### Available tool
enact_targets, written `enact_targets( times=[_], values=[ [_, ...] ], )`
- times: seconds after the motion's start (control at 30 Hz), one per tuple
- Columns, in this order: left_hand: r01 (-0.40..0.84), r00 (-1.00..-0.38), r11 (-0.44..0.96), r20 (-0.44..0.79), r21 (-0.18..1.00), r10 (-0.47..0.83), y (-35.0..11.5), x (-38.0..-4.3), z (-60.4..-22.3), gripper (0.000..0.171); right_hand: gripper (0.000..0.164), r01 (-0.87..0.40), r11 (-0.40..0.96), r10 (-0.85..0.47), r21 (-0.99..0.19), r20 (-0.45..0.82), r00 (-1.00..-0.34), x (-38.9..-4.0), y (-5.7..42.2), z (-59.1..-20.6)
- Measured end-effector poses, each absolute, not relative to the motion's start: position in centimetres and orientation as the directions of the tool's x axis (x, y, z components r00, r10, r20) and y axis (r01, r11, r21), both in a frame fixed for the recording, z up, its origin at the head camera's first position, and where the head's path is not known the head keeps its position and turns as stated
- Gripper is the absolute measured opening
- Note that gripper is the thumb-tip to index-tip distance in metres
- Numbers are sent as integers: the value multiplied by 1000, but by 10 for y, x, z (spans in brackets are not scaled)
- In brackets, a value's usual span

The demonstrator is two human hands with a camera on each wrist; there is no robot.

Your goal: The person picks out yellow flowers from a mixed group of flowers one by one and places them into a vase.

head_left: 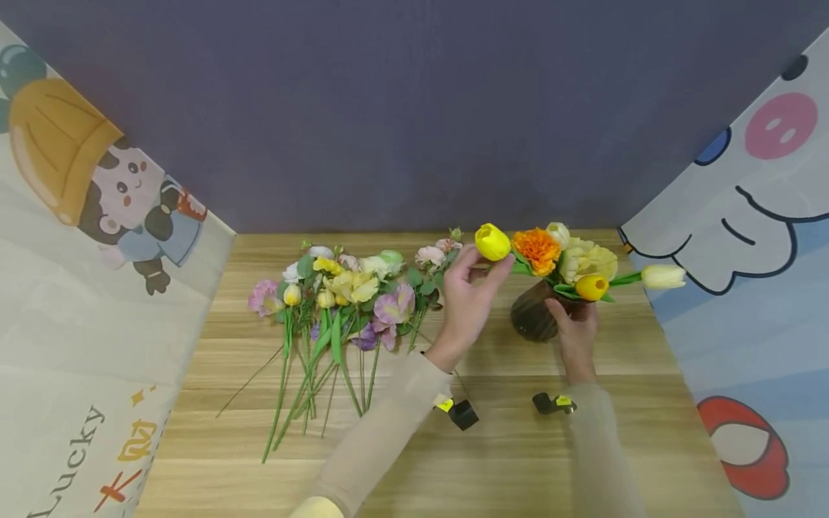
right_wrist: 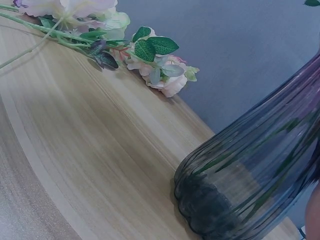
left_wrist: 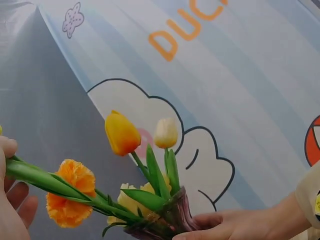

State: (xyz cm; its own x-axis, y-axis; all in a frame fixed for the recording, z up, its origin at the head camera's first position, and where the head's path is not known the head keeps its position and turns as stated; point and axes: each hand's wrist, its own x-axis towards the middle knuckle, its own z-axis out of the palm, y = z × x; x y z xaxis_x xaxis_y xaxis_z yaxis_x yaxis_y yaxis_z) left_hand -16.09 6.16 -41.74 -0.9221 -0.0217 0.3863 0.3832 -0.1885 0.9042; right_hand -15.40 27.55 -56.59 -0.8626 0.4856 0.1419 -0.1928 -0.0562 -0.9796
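A dark ribbed glass vase [head_left: 535, 314] leans at a tilt, its base near the table in the right wrist view. My right hand [head_left: 576, 337] grips it near the rim. With thumb and fingers, my left hand [head_left: 468, 302] pinches a yellow tulip [head_left: 492, 242] just below its bloom; the green stem [left_wrist: 42, 181] runs down into the vase mouth. Also standing in the vase are an orange carnation-like flower [head_left: 536, 249], an orange-yellow tulip [left_wrist: 121, 134], a white tulip [head_left: 663, 277] and a large pale yellow flower [head_left: 588, 260]. Stems show through the glass [right_wrist: 240, 175].
Left of the vase, a pile of loose artificial flowers lies on the wooden table [head_left: 505, 460], with pink-purple blooms [head_left: 395, 305], pale yellow blooms [head_left: 352, 286] and long green stems [head_left: 282, 403]. A grey-blue panel [head_left: 414, 122] stands behind, and printed cloths [head_left: 732, 216] flank both sides.
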Motion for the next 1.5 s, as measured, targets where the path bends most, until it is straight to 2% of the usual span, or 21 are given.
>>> enact_targets(
  times=[0.17, 0.33, 0.47, 0.73, 0.83, 0.97, 1.1, 1.3, 1.5],
  values=[
    [423, -906, -105, 420, 900, -50, 68, -160, -419, 17, 42, -197, -64, 487, -978, 142, -862, -154, 276, -567],
    [428, -903, 54, 425, 902, 60, 83, -161, -430, 20, 39, -212, -63, 498, -975, 153, -854, -154, 276, -566],
    [415, -908, 129, 401, 901, 119, 93, -163, -438, 21, 38, -191, -41, 485, -981, 148, -862, -153, 275, -565],
    [434, -874, 59, 404, 899, 270, 85, -156, -455, 35, 39, -202, -79, 474, -976, 142, -869, -154, 275, -568],
    [466, -855, 20, 444, 885, 267, 75, -150, -470, 36, 40, -207, -78, 475, -975, 146, -868, -155, 275, -568],
    [474, -854, 10, 457, 880, 248, 60, -143, -492, 26, 38, -225, -78, 478, -971, 162, -863, -155, 274, -567],
    [419, -885, 28, 402, 907, 236, 45, -138, -514, 18, 37, -220, -61, 479, -974, 165, -862, -155, 273, -565],
    [316, -937, 70, 300, 946, 178, 21, -133, -542, 17, 38, -207, -68, 476, -976, 151, -866, -154, 273, -565],
    [249, -964, 134, 233, 959, 126, -1, -128, -566, 17, 41, -205, -66, 479, -977, 149, -865, -153, 274, -567]
  ],
)
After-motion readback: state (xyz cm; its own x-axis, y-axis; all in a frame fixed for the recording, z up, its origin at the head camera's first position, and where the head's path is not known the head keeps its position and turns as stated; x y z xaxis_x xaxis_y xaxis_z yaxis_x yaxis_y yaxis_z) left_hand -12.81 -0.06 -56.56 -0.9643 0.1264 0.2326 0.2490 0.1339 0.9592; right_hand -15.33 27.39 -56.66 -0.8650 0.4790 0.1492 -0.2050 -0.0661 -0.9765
